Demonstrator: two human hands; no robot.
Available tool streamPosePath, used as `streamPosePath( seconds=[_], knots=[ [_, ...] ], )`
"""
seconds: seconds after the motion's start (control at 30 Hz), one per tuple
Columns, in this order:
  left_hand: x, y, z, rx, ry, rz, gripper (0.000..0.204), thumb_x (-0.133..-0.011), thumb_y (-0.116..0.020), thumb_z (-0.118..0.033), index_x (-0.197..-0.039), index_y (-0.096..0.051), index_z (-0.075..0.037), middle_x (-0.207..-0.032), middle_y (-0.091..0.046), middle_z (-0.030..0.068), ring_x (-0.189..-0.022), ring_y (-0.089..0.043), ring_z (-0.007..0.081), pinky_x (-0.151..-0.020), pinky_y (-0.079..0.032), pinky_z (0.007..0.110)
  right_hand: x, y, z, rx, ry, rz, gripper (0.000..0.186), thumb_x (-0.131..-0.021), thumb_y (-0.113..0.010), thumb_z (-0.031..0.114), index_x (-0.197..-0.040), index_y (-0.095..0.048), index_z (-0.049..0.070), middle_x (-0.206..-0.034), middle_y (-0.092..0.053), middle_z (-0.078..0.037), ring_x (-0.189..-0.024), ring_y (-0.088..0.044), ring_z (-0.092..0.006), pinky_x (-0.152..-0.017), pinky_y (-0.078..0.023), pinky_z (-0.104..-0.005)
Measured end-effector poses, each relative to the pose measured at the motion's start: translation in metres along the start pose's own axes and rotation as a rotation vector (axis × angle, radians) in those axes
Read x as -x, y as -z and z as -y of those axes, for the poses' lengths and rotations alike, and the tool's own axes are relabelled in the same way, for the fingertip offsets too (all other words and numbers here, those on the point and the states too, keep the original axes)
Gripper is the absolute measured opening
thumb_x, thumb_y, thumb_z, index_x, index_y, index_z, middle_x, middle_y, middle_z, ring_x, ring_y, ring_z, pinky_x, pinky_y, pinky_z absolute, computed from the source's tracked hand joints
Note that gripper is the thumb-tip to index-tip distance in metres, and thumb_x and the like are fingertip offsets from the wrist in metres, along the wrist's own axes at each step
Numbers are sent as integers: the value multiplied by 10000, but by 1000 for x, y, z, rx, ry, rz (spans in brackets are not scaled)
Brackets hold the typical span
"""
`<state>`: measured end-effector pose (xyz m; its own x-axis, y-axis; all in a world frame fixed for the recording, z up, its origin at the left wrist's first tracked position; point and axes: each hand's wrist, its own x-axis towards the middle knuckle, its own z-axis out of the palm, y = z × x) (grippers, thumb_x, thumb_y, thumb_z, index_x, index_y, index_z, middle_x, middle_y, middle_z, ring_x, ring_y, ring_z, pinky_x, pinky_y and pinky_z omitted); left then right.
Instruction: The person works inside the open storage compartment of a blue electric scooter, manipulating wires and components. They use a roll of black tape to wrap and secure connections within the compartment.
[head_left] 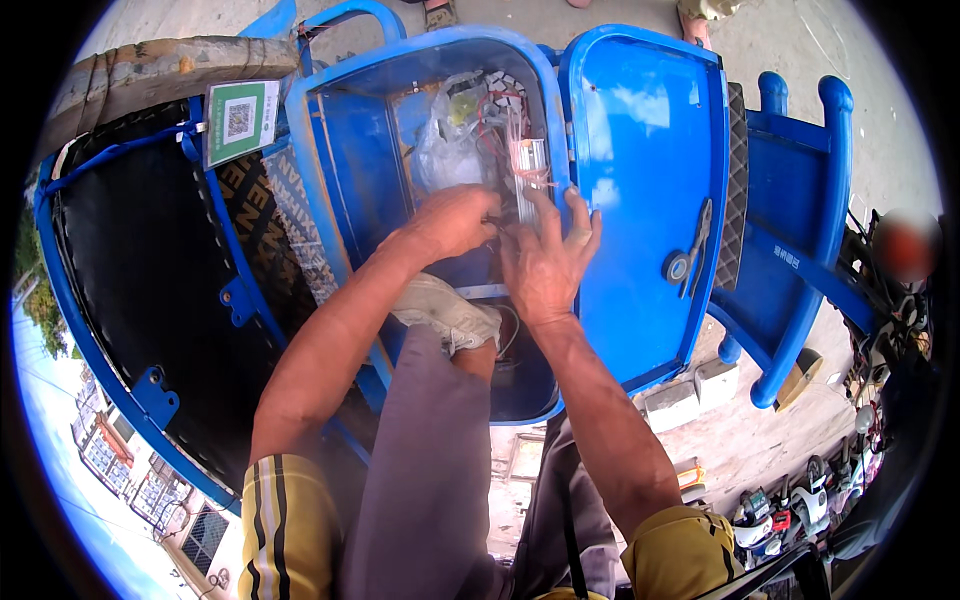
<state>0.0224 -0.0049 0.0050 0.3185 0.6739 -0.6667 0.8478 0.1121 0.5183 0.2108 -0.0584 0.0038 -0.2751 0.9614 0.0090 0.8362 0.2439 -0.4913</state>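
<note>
Compartment (pixel 352 170) beneath hands (pixel 548 262); lid (pixel 625 310) bears pliers (pixel 703 235), tape (pixel 677 267); concrete ground (pixel 765 38); parked scooters (pixel 812 500).

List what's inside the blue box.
Visible in the blue box: clear bag, reddish wires, silvery block, small white pieces. Left hand, right hand and shoe block the rest; can't tell what's beneath them.

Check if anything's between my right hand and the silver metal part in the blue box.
Only thin pinkish wires show, crossing the silver metal part just beyond your right hand; whether your fingers touch it, I can't tell.
</note>
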Motion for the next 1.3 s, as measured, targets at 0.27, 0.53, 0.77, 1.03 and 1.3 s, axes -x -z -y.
streamPosePath(
  seconds=[0.27,0.53,0.77,1.03,1.3],
  knots=[
    [-5,-4,40,671,52,114,302,-965,-834,-94,-1226,-764,41,-1042,-803,119,-986,-744,204,-956,-579,378,-1,0,1,1,3,-12,124,-837,-870,179,-943,-825,136,-1513,-596,-4,-1524,-398,-427,-1248,-281,-720],
    [3,-1,32,670,-44,50,209,-1011,-796,-112,-1177,-733,-3,-1020,-791,97,-968,-728,174,-937,-577,360,0,0,1,-6,-3,-2,100,-889,-834,206,-927,-820,114,-1522,-597,11,-1557,-385,-404,-1284,-225,-721],
    [9,6,28,658,-62,135,168,-998,-737,-56,-1161,-703,-33,-925,-733,32,-829,-645,154,-824,-537,357,0,2,1,3,11,10,110,-874,-841,188,-954,-823,115,-1526,-592,-30,-1533,-385,-435,-1252,-266,-724],
    [20,15,18,406,-160,93,189,-939,-756,-55,-1124,-743,-21,-963,-741,60,-832,-674,187,-804,-564,373,2,-2,-2,-4,-9,11,105,-905,-808,203,-939,-821,104,-1535,-595,3,-1564,-372,-404,-1293,-202,-713],
    [13,13,16,474,-59,69,282,-1001,-775,-164,-1228,-763,4,-1175,-809,129,-1003,-771,277,-904,-588,429,3,-3,-1,-13,0,1,121,-909,-813,216,-948,-826,102,-1533,-601,3,-1566,-365,-406,-1286,-211,-720]
  ],
)
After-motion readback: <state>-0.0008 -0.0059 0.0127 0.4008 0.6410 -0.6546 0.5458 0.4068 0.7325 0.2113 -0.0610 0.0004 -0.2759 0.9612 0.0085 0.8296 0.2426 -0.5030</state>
